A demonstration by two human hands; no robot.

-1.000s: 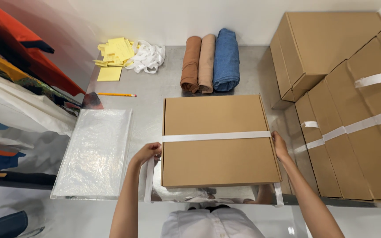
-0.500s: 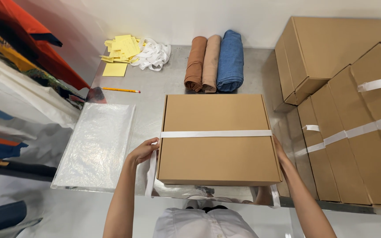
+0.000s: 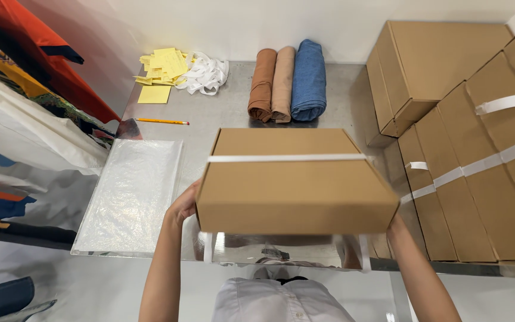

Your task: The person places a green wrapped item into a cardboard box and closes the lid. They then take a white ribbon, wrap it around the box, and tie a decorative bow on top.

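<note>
A closed brown cardboard box with a white strap across its lid is lifted off the steel table, its near side raised toward me. My left hand grips the box's left side. My right hand holds the right side, mostly hidden behind the box's corner. Loose ends of the white strap hang below the box at both sides.
A clear plastic bag lies flat to the left. Three rolled cloths, a pencil, yellow paper notes and white straps sit at the back. Strapped cardboard boxes are stacked on the right. Hanging garments line the left.
The box has been lifted off the table and tilted toward me, with both hands still at its sides. The view has shifted slightly.
</note>
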